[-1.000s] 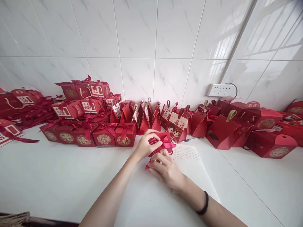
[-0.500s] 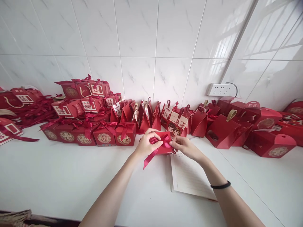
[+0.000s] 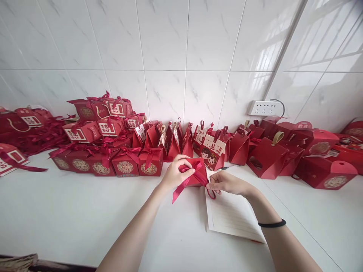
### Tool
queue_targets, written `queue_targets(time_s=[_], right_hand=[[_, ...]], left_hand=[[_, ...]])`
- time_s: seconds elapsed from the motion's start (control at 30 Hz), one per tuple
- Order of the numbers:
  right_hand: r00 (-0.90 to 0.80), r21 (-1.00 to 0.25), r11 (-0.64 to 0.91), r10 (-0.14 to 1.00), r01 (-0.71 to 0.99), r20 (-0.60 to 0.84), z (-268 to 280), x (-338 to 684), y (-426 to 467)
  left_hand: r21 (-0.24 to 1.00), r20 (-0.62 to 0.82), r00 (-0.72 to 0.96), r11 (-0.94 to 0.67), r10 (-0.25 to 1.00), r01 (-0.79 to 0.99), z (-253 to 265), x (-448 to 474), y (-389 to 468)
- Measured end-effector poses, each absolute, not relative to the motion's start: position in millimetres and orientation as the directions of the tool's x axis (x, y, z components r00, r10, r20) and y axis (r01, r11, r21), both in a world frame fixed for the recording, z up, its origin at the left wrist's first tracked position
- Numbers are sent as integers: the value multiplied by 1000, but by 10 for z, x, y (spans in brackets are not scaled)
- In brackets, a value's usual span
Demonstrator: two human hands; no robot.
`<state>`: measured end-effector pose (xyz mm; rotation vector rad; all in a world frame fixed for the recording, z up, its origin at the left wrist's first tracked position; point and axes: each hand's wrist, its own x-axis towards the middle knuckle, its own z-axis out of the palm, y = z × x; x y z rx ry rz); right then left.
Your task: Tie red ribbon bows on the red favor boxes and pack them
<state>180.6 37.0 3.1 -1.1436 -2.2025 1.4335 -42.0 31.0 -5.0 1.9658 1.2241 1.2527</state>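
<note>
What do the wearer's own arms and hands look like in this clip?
Two slim, bare forearms, with no sleeves in view. The left hand and right hand wear no gloves. A thin, plain black band circles the right forearm; the left has none in view.

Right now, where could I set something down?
Bare white tabletop lies left of the left arm and right of the right arm, both bordered behind by red cardboard boxes. It's crowded along the white tiled wall and around the left hand and right hand, which hold a shiny red ribbon beside lined white paper.
</note>
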Motion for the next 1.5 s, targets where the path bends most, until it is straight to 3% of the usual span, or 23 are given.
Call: queue_targets(time_s=[0.07,0.17,0.23,0.3,0.4,0.6,0.9,1.23,1.5], right_hand=[[-637,-870,216,759,443,-135,24,1810,387],[-444,-877,323,884,355,145,20,1751,407],[-296,-861,410,898,302,324,0,1673,409],[-241,-852,456,884,257,401,-38,1588,403],[-205,-887,426,898,179,390,-102,1493,392],[-187,-945,320,934,62,304,-140,1469,402],[-200,-964,266,943,-15,264,-129,1490,396],[-256,-961,276,927,-34,275,-110,1487,371],[-233,-973,223,945,-59,231,-120,1465,373]], left_hand=[[777,442,177,-474,879,413,-51,-420,309],[771,469,184,-502,864,391,-60,-397,298],[767,505,156,-524,849,370,-80,-371,292],[761,547,104,-545,831,352,-115,-348,292],[719,618,69,-599,783,353,-186,-349,295],[550,741,154,-722,653,419,-233,-414,284],[822,497,198,-531,845,204,-47,-379,220],[838,499,121,-513,858,184,-97,-426,285],[832,549,107,-554,829,31,-121,-453,332]])
